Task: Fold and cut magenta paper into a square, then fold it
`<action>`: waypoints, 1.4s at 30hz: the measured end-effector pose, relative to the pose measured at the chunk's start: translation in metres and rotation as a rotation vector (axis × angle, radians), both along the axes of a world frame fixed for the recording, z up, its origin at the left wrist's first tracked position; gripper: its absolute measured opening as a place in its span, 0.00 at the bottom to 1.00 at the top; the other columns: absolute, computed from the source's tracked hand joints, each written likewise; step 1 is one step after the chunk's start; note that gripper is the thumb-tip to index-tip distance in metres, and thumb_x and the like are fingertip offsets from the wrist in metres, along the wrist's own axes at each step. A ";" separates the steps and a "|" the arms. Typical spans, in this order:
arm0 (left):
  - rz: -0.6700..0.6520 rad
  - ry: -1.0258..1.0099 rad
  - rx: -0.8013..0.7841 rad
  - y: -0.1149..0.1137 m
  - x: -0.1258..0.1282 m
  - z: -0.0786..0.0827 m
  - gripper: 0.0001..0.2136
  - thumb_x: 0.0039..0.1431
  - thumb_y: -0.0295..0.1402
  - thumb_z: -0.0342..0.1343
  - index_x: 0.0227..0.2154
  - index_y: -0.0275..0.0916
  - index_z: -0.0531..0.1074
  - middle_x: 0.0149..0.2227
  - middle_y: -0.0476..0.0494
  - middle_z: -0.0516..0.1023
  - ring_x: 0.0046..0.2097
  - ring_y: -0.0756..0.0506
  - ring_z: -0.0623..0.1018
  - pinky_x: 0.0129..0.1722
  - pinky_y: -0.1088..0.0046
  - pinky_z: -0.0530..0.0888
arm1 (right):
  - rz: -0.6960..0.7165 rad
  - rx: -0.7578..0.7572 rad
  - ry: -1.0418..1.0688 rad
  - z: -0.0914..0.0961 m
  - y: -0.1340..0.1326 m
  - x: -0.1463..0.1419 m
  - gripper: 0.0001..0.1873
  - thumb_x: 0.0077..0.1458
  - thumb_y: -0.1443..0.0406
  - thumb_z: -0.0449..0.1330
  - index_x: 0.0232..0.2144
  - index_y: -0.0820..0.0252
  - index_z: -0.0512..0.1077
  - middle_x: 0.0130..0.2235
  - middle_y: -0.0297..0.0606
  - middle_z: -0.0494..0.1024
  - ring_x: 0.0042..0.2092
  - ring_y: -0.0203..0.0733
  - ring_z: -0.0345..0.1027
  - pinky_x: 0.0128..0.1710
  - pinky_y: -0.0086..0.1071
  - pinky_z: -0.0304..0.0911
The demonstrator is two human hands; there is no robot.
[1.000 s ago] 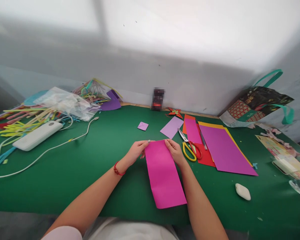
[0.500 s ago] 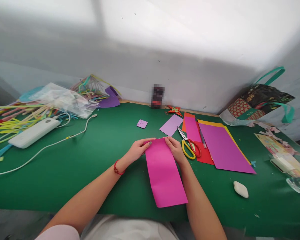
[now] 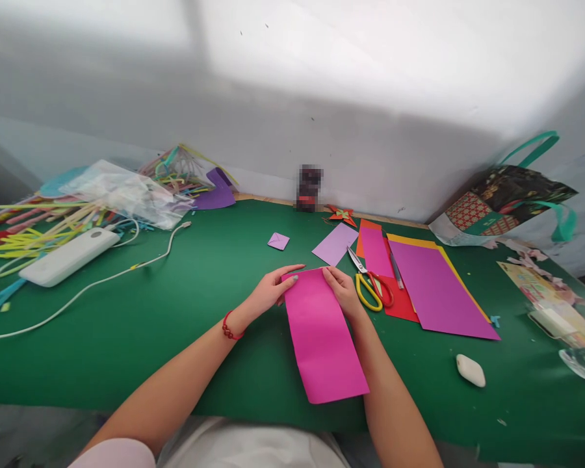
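Magenta sheet (image 3: 324, 344): held up by its far edge, above the middle of the near part of the desk (image 3: 175, 364); cannot tell whether its lower end touches.
Left grip: left hand (image 3: 269, 289) pinching the sheet's far-left corner, thumb in front.
Right grip: right hand (image 3: 342, 291) grasping the far-right corner.
Change: left index finger now extends along the sheet's top edge, unlike a second ago; sheet nearly unmoved.
Meaning: handling appears centred on that edge; no finished fold visible.
Scissors (image 3: 363, 271): just right of the right hand, blades toward the desk's far edge.
Lilac square (image 3: 278, 241): nearer the far edge, beyond both hands.
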State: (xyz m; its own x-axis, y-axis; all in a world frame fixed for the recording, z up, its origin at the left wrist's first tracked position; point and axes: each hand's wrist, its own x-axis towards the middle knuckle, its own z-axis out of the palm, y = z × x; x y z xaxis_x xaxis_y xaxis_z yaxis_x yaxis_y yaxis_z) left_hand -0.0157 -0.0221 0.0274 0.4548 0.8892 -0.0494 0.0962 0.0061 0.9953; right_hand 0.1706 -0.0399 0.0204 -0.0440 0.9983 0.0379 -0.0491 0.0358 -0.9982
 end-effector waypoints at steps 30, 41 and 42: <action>-0.107 0.012 -0.119 0.002 0.004 -0.009 0.23 0.50 0.56 0.47 0.22 0.38 0.62 0.10 0.57 0.58 0.12 0.56 0.55 0.12 0.78 0.50 | -0.007 -0.016 0.031 -0.005 0.003 0.000 0.20 0.45 0.48 0.58 0.26 0.59 0.69 0.24 0.30 0.65 0.25 0.33 0.55 0.24 0.28 0.52; -0.235 0.065 -0.086 0.003 0.001 -0.014 0.26 0.52 0.57 0.41 0.16 0.38 0.59 0.10 0.53 0.61 0.12 0.56 0.57 0.12 0.78 0.52 | -0.053 0.009 0.016 -0.003 0.003 0.000 0.20 0.45 0.47 0.58 0.25 0.59 0.69 0.23 0.31 0.65 0.25 0.34 0.55 0.25 0.29 0.52; -0.233 0.075 -0.083 0.003 0.001 -0.014 0.26 0.53 0.57 0.41 0.15 0.38 0.59 0.09 0.53 0.60 0.12 0.56 0.57 0.12 0.78 0.52 | -0.050 0.006 0.018 -0.003 0.003 0.000 0.20 0.45 0.47 0.58 0.25 0.58 0.69 0.23 0.31 0.65 0.25 0.34 0.55 0.25 0.29 0.52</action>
State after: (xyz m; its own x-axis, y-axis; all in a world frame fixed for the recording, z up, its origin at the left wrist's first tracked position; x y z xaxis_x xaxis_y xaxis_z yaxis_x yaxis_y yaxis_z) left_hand -0.0145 -0.0196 0.0135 0.6392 0.7524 -0.1594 0.1784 0.0566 0.9823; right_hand 0.1711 -0.0367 0.0174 0.0068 0.9990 0.0444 -0.0655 0.0447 -0.9968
